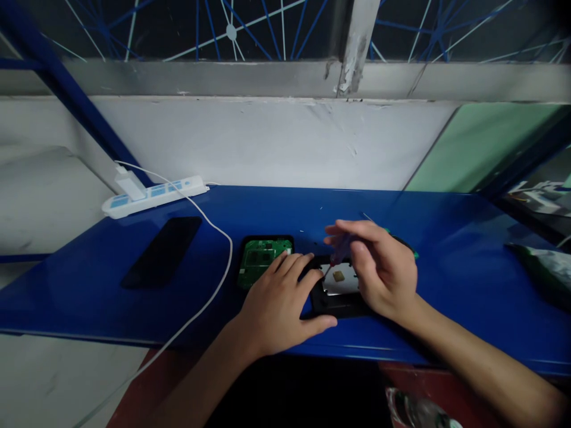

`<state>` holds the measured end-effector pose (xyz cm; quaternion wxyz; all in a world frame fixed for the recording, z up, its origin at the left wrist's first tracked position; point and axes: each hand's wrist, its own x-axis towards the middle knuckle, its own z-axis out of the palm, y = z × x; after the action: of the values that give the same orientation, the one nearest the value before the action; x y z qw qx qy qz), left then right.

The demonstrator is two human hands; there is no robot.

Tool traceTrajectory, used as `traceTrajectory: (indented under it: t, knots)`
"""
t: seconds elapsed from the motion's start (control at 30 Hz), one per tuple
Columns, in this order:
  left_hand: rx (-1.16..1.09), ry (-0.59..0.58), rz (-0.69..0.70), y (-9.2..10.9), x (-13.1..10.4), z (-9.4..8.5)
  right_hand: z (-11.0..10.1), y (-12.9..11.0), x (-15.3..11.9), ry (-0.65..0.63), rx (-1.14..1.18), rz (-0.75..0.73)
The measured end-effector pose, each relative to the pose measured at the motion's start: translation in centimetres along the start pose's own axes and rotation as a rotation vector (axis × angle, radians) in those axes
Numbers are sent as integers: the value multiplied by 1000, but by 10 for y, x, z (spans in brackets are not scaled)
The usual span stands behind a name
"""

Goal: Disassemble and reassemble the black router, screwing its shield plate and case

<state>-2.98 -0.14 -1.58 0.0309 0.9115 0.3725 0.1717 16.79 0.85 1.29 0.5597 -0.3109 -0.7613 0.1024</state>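
My right hand (387, 270) is closed around a screwdriver (341, 249) with a purplish handle, its shaft slanting down to the left. The tip meets the left edge of a silvery metal plate (345, 286) set in a black plastic casing (334, 306); a small tan square lies on the plate. With fingers spread, my left hand (279, 303) rests at the casing's left side, the index fingertip beside the screwdriver tip. Left of it, a green circuit board (259, 258) sits in another black casing, partly covered by my left fingers.
A black phone (163, 252) lies at left, near a white power strip (156, 196) with a plugged-in charger. The charger's white cable (229, 255) loops across the blue table (468, 273). Behind my right hand, a green-edged object (404, 244) is partly hidden. A dark green bag (542, 270) lies far right.
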Motion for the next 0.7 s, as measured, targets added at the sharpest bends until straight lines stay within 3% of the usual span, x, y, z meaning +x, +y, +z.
traceTrajectory:
  t: [0.27, 0.47, 0.7]
  knots:
    - [-4, -3, -5, 1, 1, -1, 0, 5, 5, 69, -172, -125]
    - [-4, 0, -6, 1, 1, -1, 1, 4, 0, 48, -2, 27]
    - [5, -11, -11, 0, 0, -2, 0, 10, 1, 166, -3, 59]
